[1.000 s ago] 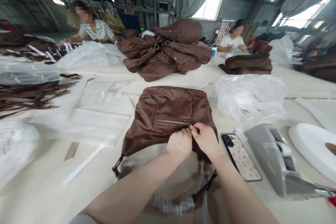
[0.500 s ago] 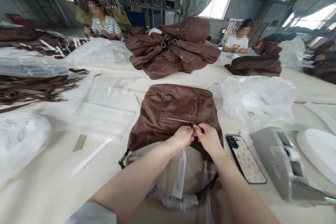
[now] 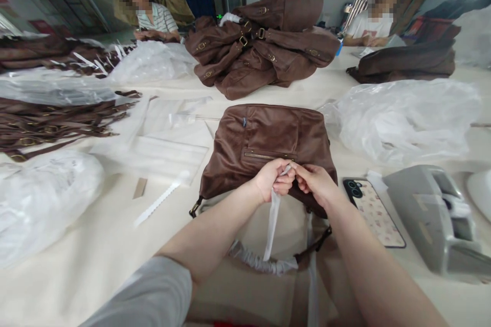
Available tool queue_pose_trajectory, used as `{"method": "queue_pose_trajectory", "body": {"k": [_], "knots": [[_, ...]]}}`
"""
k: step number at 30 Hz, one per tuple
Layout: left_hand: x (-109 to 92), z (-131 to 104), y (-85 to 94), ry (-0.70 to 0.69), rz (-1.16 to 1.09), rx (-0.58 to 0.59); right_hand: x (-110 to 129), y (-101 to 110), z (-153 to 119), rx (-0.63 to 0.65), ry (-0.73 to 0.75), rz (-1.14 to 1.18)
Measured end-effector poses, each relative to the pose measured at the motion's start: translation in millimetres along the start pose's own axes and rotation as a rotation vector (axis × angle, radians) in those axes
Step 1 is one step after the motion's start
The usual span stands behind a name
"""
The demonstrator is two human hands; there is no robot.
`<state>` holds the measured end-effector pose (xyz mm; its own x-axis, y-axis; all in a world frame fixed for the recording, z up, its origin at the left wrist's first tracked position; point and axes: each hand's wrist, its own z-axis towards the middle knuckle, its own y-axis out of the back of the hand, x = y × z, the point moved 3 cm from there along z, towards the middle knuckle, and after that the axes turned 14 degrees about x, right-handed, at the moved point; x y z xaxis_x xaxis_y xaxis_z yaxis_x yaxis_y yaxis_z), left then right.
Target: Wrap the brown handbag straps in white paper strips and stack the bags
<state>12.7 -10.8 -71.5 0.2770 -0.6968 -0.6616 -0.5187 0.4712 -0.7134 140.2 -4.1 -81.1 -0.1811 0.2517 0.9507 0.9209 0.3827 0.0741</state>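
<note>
Left hand (image 3: 275, 180) is gripping a white strip (image 3: 271, 225), right hand (image 3: 316, 184) is pinching beside it (can't tell what) over a brown bag (image 3: 270, 133).

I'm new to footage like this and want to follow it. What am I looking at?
There is no machine here: these are a person's own bare hands, filmed by one camera worn on the head, looking forward and down. A brown bag lies on the table. The left hand holds a white strip that hangs down. The right hand meets it near the zip; what its fingertips pinch is hard to tell. To the right is a phone; to the left, brown straps.
</note>
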Motion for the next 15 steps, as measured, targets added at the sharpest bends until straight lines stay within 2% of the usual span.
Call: {"method": "queue_pose_trajectory", "body": {"k": [4, 6, 8, 10, 12, 13, 15], "knots": [[-5.3, -1.3, 3.4, -0.072, 0.050, -0.067, 6.1, -0.1, -3.0, 0.026, 0.045, -0.018], [-6.4, -1.3, 6.4, -0.062, 0.092, -0.119, 13.8, 8.6, -6.8, -0.018, 0.109, -0.063], [-5.1, -0.2, 8.4, -0.042, 0.111, -0.136, 21.5, 25.4, -12.6, -0.137, 0.153, -0.149], [-2.0, 1.5, 9.1, -0.018, 0.167, -0.167, 27.0, 47.2, -19.8, -0.320, 0.152, -0.327], [1.1, 2.1, 6.7, 0.039, 0.317, -0.211, 29.2, 67.0, -26.2, -0.509, 0.118, -0.569], [1.3, 1.0, 3.8, 0.085, 0.461, -0.237, 28.4, 74.4, -27.9, -0.573, 0.090, -0.672], [-3.1, -6.1, -6.6, 0.177, 0.821, -0.292, 22.0, 83.2, -26.2, -0.583, 0.008, -0.733]]}}
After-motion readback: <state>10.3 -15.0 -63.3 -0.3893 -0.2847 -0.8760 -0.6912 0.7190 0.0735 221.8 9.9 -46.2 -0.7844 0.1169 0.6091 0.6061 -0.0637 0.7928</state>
